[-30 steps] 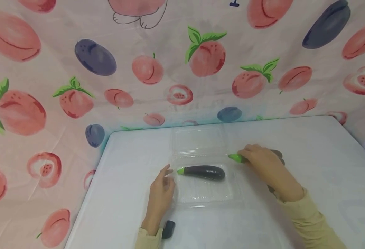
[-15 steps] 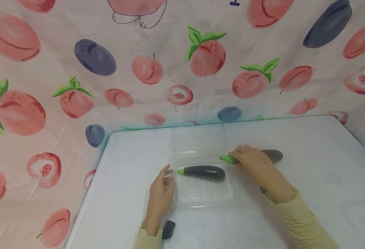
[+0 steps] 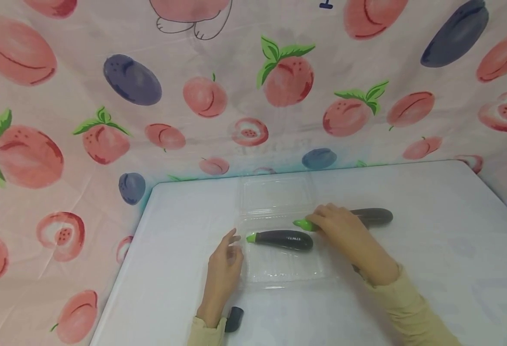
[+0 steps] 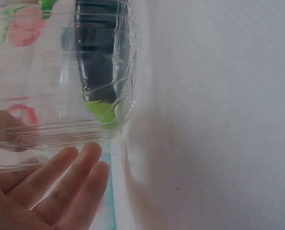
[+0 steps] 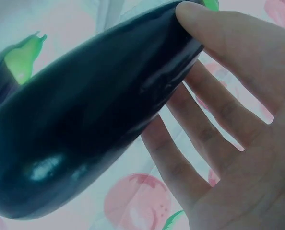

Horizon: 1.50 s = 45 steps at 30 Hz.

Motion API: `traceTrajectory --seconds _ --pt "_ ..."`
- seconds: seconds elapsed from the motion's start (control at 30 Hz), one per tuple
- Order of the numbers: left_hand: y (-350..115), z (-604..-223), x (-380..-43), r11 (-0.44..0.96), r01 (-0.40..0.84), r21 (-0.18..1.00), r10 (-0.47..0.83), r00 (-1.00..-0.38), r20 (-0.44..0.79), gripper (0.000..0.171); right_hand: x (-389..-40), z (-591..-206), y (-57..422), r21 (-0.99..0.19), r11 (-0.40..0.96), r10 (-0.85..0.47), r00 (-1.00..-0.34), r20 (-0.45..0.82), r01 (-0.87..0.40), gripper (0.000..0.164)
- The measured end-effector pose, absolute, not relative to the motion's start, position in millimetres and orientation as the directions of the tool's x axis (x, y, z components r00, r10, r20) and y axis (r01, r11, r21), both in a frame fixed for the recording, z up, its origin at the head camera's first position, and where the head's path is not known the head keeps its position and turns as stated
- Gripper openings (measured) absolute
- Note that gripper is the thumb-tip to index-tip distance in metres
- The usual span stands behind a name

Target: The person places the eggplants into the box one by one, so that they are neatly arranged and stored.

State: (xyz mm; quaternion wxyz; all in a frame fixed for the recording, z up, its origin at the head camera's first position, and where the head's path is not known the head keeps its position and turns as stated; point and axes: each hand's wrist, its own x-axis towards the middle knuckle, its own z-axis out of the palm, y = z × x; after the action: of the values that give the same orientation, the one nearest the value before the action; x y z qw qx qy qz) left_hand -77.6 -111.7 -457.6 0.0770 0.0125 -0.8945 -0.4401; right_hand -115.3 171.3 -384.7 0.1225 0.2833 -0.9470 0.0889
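My right hand [image 3: 337, 230] grips an eggplant by its neck, thumb on one side and fingers on the other; in the right wrist view its dark body [image 5: 85, 105] stretches across the frame. In the head view its green cap [image 3: 304, 224] pokes out over the clear plastic container [image 3: 285, 271]. Inside that container lies another eggplant [image 3: 281, 239], cap to the left. Beside the container's left edge is my left hand [image 3: 225, 264]; the left wrist view shows its extended fingers [image 4: 87, 163] at the plastic rim, and whether they touch it is hard to tell.
Behind the base, the container's open lid [image 3: 277, 194] lies flat. To the right, another eggplant [image 3: 373, 216] rests on the white table [image 3: 443, 250]. A small dark tip [image 3: 356, 268] shows beneath my right wrist. Fruit-print cloth [image 3: 279, 120] hangs behind the table.
My right hand has moved left with the eggplant, bringing its green cap over the container. More of the eggplant on the right is uncovered. My left hand stays in place.
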Motion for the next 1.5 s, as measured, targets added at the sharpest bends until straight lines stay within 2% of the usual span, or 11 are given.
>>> traceTrajectory --seconds 0.8,1.27,1.5 --pt "-110 -456 -77 0.621 0.015 0.783 -0.109 -0.988 0.106 0.045 -111 -379 143 -0.062 0.787 -0.576 -0.768 0.28 -0.614 0.032" --pt "-110 -456 -77 0.619 0.015 0.786 -0.104 -0.989 0.101 0.045 -111 -382 126 -0.008 0.749 -0.632 -0.719 0.29 -0.662 0.032" --pt "-110 -456 -76 0.619 0.012 0.785 -0.105 -0.99 0.098 0.045 -108 -380 118 -0.038 0.752 -0.627 -0.731 0.267 -0.658 0.033"
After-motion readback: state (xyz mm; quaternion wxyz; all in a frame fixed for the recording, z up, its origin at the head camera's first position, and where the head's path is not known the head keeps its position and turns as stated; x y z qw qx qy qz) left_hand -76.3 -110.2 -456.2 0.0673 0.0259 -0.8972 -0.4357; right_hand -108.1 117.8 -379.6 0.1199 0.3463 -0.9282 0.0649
